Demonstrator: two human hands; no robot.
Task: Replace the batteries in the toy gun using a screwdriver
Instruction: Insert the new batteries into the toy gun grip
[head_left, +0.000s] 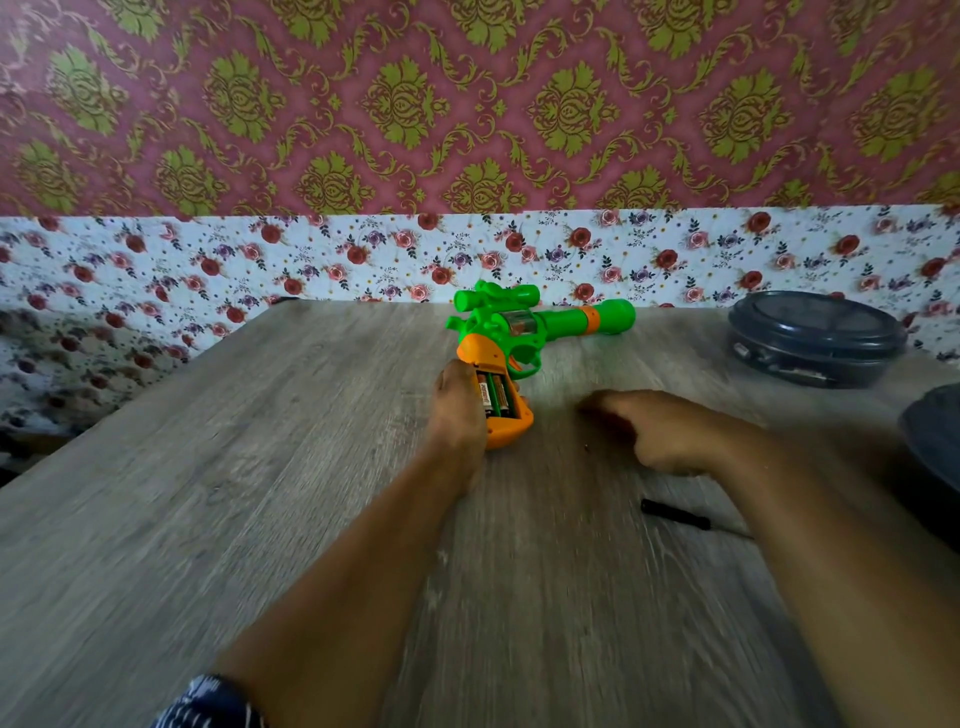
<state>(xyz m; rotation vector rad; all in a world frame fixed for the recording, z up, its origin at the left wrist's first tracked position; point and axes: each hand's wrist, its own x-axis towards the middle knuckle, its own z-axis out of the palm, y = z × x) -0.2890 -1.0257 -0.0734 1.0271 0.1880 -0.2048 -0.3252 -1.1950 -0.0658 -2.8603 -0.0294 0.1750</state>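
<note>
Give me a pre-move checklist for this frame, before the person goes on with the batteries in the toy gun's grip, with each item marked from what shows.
1. Battery compartment open: ok. Two batteries lie exposed in the orange grip of the toy gun.
2. Gun steadied: ok. The left hand holds the grip against the wooden table.
3. Right hand free: cannot tell. It is motion-blurred and its fingers curl downward.
4. Screwdriver within reach: ok. It lies on the table near the right forearm.
5. Compartment cover and screw located: cannot tell. Neither is clearly visible.
6. Batteries old or new: cannot tell.
</note>
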